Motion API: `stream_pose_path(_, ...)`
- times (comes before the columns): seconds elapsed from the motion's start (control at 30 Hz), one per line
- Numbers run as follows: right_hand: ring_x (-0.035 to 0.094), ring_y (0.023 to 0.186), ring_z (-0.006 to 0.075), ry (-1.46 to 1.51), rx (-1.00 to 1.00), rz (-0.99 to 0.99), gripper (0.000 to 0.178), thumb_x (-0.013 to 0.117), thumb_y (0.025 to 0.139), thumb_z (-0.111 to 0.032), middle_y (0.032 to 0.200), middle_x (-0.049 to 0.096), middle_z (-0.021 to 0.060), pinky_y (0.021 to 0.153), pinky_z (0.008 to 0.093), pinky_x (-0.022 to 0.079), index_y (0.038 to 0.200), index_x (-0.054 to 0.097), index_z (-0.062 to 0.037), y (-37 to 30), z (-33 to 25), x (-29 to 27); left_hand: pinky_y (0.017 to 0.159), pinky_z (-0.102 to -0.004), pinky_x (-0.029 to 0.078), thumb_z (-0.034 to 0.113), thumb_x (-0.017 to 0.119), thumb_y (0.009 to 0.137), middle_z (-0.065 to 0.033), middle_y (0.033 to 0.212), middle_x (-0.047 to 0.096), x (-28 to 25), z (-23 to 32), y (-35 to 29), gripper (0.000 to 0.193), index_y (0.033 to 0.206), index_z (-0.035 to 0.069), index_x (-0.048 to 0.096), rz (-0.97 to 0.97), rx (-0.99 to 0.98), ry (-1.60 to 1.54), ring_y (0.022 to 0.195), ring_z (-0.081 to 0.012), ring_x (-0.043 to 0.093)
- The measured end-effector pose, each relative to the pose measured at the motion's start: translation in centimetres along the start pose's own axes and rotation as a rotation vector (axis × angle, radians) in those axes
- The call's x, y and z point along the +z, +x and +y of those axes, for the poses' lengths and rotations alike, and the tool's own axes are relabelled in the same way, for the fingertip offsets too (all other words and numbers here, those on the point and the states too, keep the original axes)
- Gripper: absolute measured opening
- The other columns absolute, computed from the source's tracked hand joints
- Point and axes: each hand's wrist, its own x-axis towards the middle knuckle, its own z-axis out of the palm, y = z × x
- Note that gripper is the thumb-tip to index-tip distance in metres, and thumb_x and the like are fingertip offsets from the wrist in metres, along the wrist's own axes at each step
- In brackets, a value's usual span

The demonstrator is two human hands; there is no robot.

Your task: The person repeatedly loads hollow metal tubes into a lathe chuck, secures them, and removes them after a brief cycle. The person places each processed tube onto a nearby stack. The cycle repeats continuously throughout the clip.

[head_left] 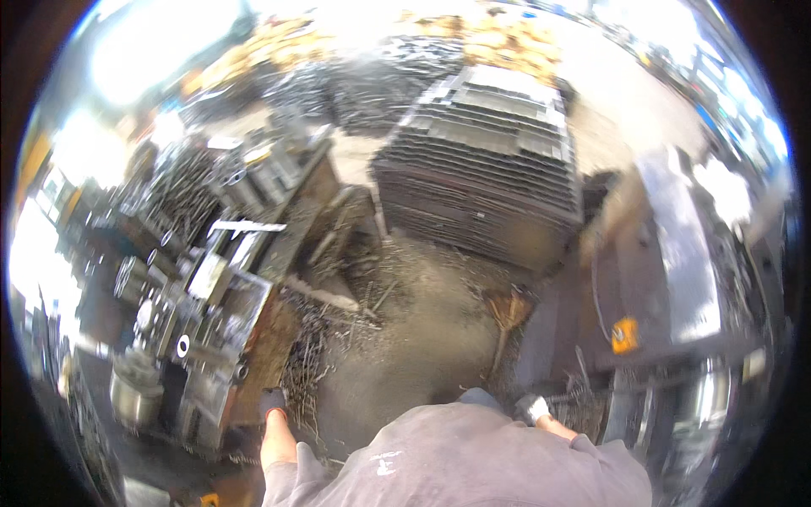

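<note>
My left hand (272, 400), in a dark glove with an orange cuff, is low at the left, beside the edge of a wooden bench (263, 359). Its fingers are too small and dark to make out. My right hand (532, 410), in a white and dark glove, hangs low on the right next to dark machinery (583, 401). Blur hides its fingers, and I cannot see whether it holds anything. Metal cylinders (135, 384) and a caliper-like tool (245, 226) lie on the left bench.
A tall stack of dark metal plates (490, 169) stands ahead. Metal shavings (312, 372) litter the floor by the left bench. At the right are a long metal surface (676, 253) and an orange box-shaped object (624, 335). A broom-like thing (507, 308) leans near the stack.
</note>
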Motion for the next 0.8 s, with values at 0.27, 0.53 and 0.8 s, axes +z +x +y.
stream_pose_path(0.27, 0.079, 0.096, 0.0288, 0.057, -0.046, -0.338, 0.028, 0.058, 0.098, -0.028, 0.106, 0.082, 0.0092, 0.082, 0.0427, 0.061, 0.102, 0.085, -0.0204, 16.4, 6.3, -0.3, 0.102, -0.0462, 0.057, 0.039, 0.072, 0.093, -0.0131, 0.137, 0.073, 11.0, -5.9, -24.4, 0.046, 0.130, 0.012, 0.076, -0.705, 0.123, 0.271, 0.124, -0.0326, 0.070)
stream_pose_path(0.53, 0.077, 0.094, 0.0272, 0.221, -0.364, -0.101, 0.025, 0.059, 0.098, -0.026, 0.104, 0.080, 0.0095, 0.083, 0.0415, 0.060, 0.099, 0.084, -0.0196, 41.6, 8.1, -16.0, 0.111, -0.0457, 0.048, 0.045, 0.061, 0.097, -0.0189, 0.146, 0.066, 10.8, 6.9, -27.4, 0.056, 0.139, 0.008, 0.070, -0.702, -0.163, -0.077, 0.136, -0.0365, 0.062)
stream_pose_path(0.8, 0.079, 0.093, 0.0247, -0.326, -0.674, -0.148, 0.020, 0.063, 0.096, -0.026, 0.104, 0.082, 0.0067, 0.079, 0.0433, 0.061, 0.098, 0.082, -0.0214, 55.0, 3.1, -25.7, 0.109, -0.0444, 0.050, 0.050, 0.060, 0.101, -0.0216, 0.138, 0.069, 0.1, 23.0, -18.1, 0.061, 0.142, 0.006, 0.064, -0.420, -0.310, -0.608, 0.128, -0.0381, 0.066)
